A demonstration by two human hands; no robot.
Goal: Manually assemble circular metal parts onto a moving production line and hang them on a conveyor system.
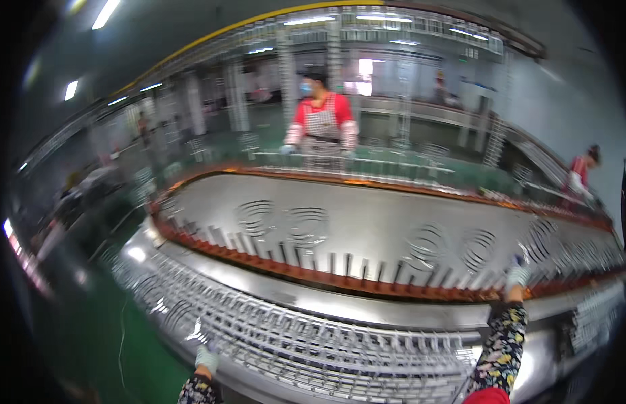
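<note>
My left hand (pixel 205 358), in a pale glove, is low at the near edge of a stack of metal wire racks (pixel 272 330). A shiny bit of wire (pixel 195 331) shows just beyond its fingers; whether the hand grips it is too blurred to tell. Stretched far to the right, my right hand (pixel 517 275), also in a pale glove, is at the near side of the looped conveyor track (pixel 353 280). Its fingers are smeared, with something dark at their tips. Beside it a curved wire piece (pixel 542 240) stands above the track.
Upright pegs and ring-shaped wire pieces (pixel 306 224) line the track around a flat metal table (pixel 367 202). Across it a co-worker (pixel 322 121) in a red top and checked apron stands by a wire frame. Another person (pixel 581 173) is at far right. Green floor (pixel 97 337) lies left.
</note>
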